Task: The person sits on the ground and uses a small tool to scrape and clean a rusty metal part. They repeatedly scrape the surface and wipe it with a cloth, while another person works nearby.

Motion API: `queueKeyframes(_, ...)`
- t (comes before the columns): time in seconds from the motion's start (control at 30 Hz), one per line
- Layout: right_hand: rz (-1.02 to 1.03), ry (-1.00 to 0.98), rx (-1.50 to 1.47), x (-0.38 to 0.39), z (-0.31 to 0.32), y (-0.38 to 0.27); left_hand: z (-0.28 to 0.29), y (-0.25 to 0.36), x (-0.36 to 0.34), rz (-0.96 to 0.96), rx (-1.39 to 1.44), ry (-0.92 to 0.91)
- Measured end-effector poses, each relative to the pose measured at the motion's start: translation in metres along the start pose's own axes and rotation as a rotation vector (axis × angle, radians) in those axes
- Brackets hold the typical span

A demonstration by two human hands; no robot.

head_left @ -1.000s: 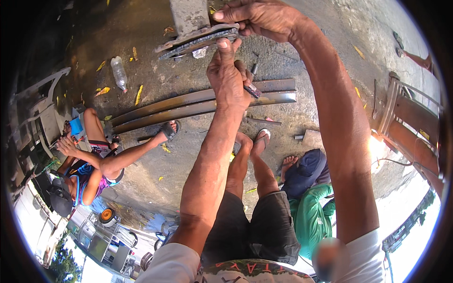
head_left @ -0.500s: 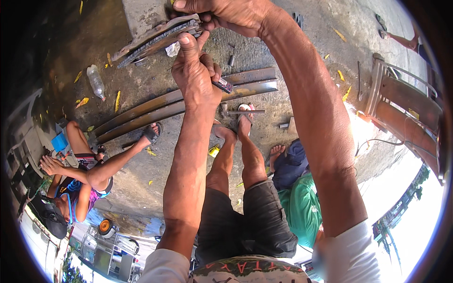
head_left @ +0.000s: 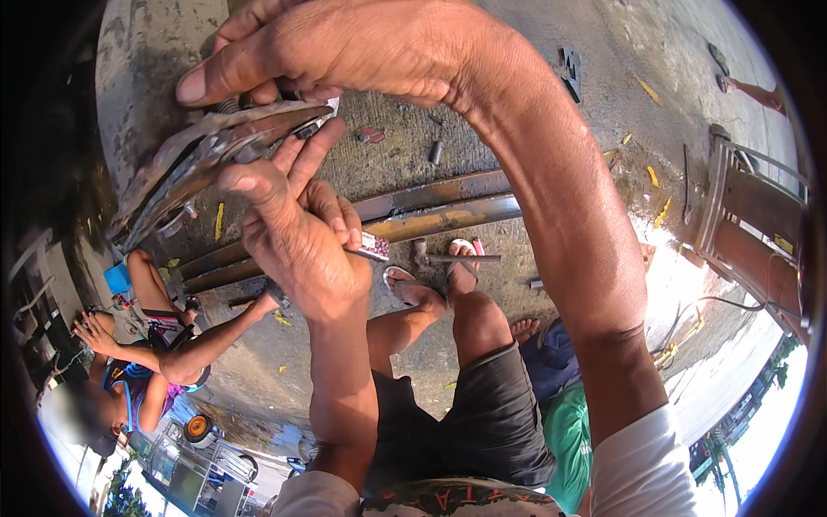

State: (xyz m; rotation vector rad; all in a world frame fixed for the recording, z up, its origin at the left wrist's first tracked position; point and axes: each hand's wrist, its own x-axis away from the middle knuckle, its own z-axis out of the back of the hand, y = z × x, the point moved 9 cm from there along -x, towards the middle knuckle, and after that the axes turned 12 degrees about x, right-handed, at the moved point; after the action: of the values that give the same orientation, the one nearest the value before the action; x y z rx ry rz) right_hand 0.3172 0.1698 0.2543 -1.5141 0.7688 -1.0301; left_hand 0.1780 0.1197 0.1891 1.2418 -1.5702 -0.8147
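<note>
A worn, rust-brown metal part with layered, curved edges (head_left: 215,159) stands at the upper left. My right hand (head_left: 345,52) reaches across its top, thumb out and fingers curled near a threaded piece (head_left: 227,106); what the fingertips grip is hidden. Below it, my left hand (head_left: 301,246) has its thumb and first two fingers raised by the part's right end. Its lower fingers are curled round a small, flat, dark object with a pink speckled face (head_left: 372,247). A small dark metal end (head_left: 308,129) shows by the left fingertips.
Long steel bars (head_left: 448,220) lie across the ground beyond my feet, with a hammer (head_left: 422,252) nearby. A short metal tube (head_left: 437,152) lies farther off. One person sits at left (head_left: 164,353); another, in green (head_left: 568,448), is at right beside a brown metal frame (head_left: 736,207).
Both hands have moved left in view, and the metal part appears larger and farther left. The small speckled object stays in my left hand. The seated person at left has shifted slightly.
</note>
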Motion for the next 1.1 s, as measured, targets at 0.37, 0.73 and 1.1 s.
queueKeyframes(0.37,0.359,0.292,0.4,0.001,0.013,0.004,0.016,0.002,-0.001,-0.269,-0.012,0.131)
queueKeyframes(0.73,0.79,0.257,0.345,0.017,-0.003,0.004,0.01,0.007,-0.004,-0.694,-0.15,0.062)
queueKeyframes(1.1,0.698,-0.057,-0.085,-0.026,-0.007,-0.003,0.01,0.047,0.034,-1.522,-0.712,0.276)
